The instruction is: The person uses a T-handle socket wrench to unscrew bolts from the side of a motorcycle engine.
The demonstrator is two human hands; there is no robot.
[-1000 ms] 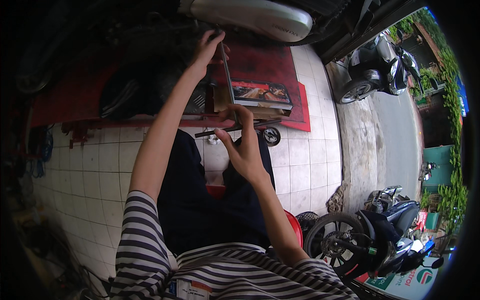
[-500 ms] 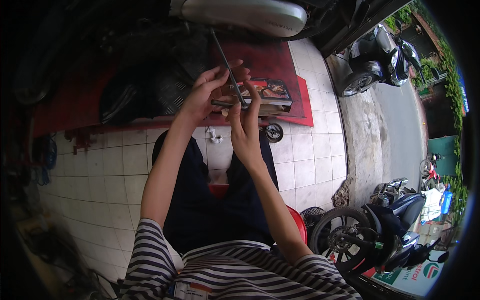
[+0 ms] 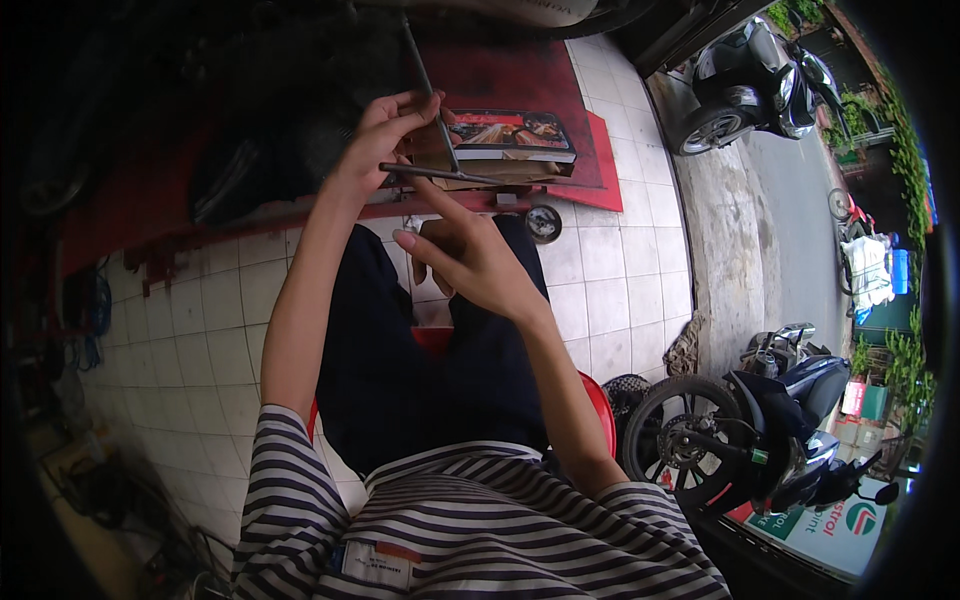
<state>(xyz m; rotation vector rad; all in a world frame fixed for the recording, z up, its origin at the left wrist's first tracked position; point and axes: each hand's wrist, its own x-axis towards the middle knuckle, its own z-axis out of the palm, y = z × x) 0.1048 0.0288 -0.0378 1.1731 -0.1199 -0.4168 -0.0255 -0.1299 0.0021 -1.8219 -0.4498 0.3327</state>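
My left hand (image 3: 385,135) is raised in front of me and grips a thin metal rod (image 3: 425,85) that points up and away. A second thin rod (image 3: 440,175) lies across, level, between both hands. My right hand (image 3: 465,255) is just below it, index finger stretched up to touch that rod, the other fingers curled. Whether the right hand holds anything is hidden. Behind the hands lies a flat cardboard box (image 3: 510,135) with a printed picture on its lid. I sit on a red stool (image 3: 600,400), dark trousers over my knees.
A small round metal part (image 3: 543,223) lies on the white floor tiles (image 3: 620,290) by a red mat (image 3: 545,80). Parked motorbikes stand at right (image 3: 740,440) and far right (image 3: 750,80). A coil of rope (image 3: 685,350) lies at the tile edge. Dark clutter fills the left.
My left hand pulled back from its far reach toward the box and now meets my right hand close in front of me. The rods came with them, one now upright.
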